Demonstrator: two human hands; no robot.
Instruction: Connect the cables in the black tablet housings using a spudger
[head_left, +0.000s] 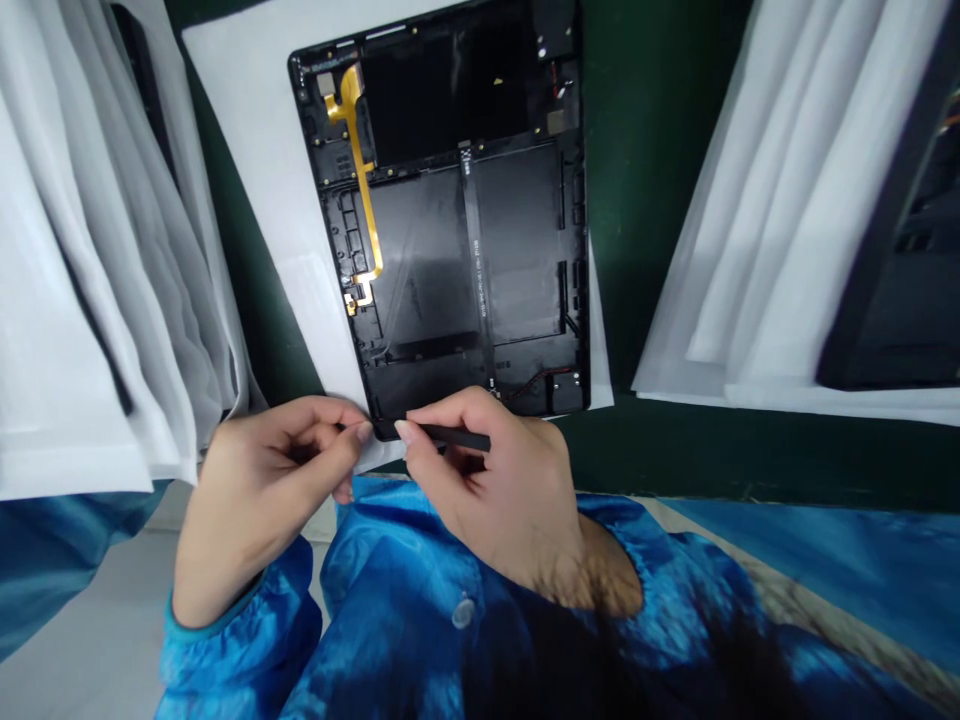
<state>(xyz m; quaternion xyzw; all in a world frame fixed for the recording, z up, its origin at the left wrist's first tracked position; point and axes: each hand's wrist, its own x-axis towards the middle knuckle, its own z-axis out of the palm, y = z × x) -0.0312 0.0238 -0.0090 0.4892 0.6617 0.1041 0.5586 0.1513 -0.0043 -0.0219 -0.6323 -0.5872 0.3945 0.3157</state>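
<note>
An opened tablet housing (442,260), black inside, lies on a white sheet with its near left corner between my hands. A gold flex cable (364,190) runs down its left side, and a dark ribbon cable (475,260) crosses the middle lengthwise. My right hand (502,480) pinches a thin black stick-shaped tool (457,437), its tip end pointing left along the housing's near edge. My left hand (277,490) is closed, thumb and index finger pressed together at that corner. Whatever is between those fingertips is hidden or too small to name.
Under the housing, the white sheet (262,180) rests on a dark green table (637,150). Stacked white foam sleeves (105,250) stand at the left with dark panels between them. More white sleeves (772,200) and another black housing (892,270) are at the right.
</note>
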